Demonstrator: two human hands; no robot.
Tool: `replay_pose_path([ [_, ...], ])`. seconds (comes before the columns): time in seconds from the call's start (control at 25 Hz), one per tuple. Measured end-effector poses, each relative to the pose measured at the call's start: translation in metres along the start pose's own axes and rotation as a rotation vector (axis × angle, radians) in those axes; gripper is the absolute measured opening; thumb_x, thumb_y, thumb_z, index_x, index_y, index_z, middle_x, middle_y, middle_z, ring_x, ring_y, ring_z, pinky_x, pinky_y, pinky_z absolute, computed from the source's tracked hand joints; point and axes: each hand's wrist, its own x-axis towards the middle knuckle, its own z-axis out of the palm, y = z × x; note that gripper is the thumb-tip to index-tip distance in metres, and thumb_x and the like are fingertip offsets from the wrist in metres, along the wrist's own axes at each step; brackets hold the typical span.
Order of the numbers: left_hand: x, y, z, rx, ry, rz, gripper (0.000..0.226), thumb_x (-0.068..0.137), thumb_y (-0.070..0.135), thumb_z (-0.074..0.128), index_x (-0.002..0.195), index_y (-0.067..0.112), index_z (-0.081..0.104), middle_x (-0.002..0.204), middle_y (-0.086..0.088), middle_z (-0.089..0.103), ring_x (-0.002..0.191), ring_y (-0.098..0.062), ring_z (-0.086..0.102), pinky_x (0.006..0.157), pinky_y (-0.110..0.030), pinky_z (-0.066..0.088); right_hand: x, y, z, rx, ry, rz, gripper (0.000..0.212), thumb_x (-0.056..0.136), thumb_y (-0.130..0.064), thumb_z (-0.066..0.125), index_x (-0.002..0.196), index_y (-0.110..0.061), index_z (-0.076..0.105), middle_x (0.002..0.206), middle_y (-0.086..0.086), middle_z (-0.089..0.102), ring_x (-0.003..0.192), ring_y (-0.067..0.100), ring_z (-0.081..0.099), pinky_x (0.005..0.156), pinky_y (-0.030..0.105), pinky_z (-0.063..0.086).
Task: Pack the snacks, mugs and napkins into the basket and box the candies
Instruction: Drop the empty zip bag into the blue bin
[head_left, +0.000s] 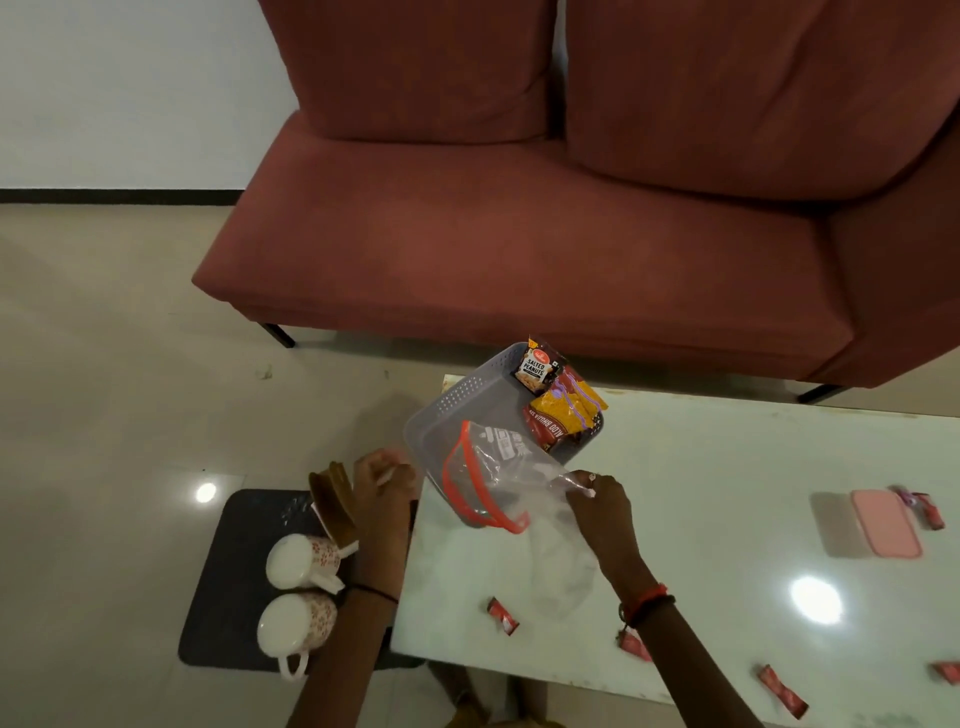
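Right hand (597, 499), centre frame, pinches a clear plastic zip bag with an orange-red rim (498, 470); left hand (382, 480), apart to its left, has curled fingers, and I cannot tell whether it holds anything. Just above the bag, a grey perforated plastic basket (457, 405) on the pale glass table (727, 467) holds snack packets (563, 408). Two white floral mugs (301, 561) sit on a dark mat (223, 571), lower left. Red wrapped candies (501, 616) lie scattered on the table; a pink lidded box (885, 522) sits at right
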Motion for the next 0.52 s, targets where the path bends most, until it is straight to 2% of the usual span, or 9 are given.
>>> replay_pose_path([
  [0.08,-0.044,0.019,0.009,0.129,-0.118,0.299,0.013,0.084,0.008,0.058,0.097,0.008,0.057,0.089,0.004,0.06,0.083,-0.015,0.063,0.067,-0.006,0.047,-0.004,0.003,-0.01,-0.086,0.051,-0.019,0.025,0.082,-0.004,0.053,0.094,-0.005,0.074,0.101,0.017,0.071,0.097,0.03,0.063,0.063,0.019,0.038],
  [0.16,-0.077,0.016,0.022,0.301,-0.456,0.385,0.024,0.085,0.021,0.06,0.108,0.017,0.053,0.107,0.005,0.061,0.099,-0.003,0.059,0.079,-0.002,0.044,-0.014,0.001,-0.019,-0.192,0.048,-0.124,0.029,0.079,0.006,0.051,0.087,-0.007,0.076,0.095,0.014,0.073,0.093,0.029,0.065,0.067,0.021,0.042],
  [0.24,-0.086,-0.004,0.032,0.532,-0.713,0.337,0.064,0.076,0.042,0.066,0.13,0.021,0.038,0.137,0.001,0.044,0.125,-0.01,0.043,0.1,-0.011,0.036,-0.03,-0.005,-0.024,-0.199,-0.041,-0.198,0.034,0.078,0.012,0.047,0.084,-0.005,0.075,0.092,0.008,0.07,0.09,0.023,0.063,0.077,0.024,0.044],
  [0.32,-0.084,-0.013,0.035,0.647,-0.832,0.139,0.091,0.07,0.047,0.071,0.141,0.027,0.017,0.152,0.001,0.022,0.137,-0.017,0.027,0.107,-0.026,0.031,-0.058,-0.015,-0.039,-0.022,-0.188,-0.186,0.035,0.08,0.014,0.041,0.084,-0.002,0.071,0.085,0.005,0.068,0.084,0.022,0.061,0.077,0.027,0.045],
  [0.4,-0.087,-0.013,0.031,0.59,-0.912,0.034,0.089,0.07,0.041,0.074,0.137,0.038,0.014,0.149,0.005,0.022,0.139,-0.019,0.024,0.106,-0.029,0.032,-0.085,-0.02,-0.055,0.245,-0.347,-0.127,0.028,0.086,0.007,0.041,0.083,-0.007,0.066,0.08,0.004,0.067,0.078,0.022,0.062,0.07,0.027,0.049],
  [0.52,-0.107,-0.002,0.022,0.364,-1.035,-0.065,0.077,0.059,0.051,0.078,0.119,0.053,0.029,0.14,0.009,0.038,0.129,-0.017,0.042,0.102,-0.035,0.044,-0.108,-0.029,-0.063,0.626,-0.427,0.064,0.021,0.091,0.001,0.04,0.094,-0.009,0.058,0.077,0.006,0.067,0.07,0.016,0.064,0.063,0.027,0.053],
])
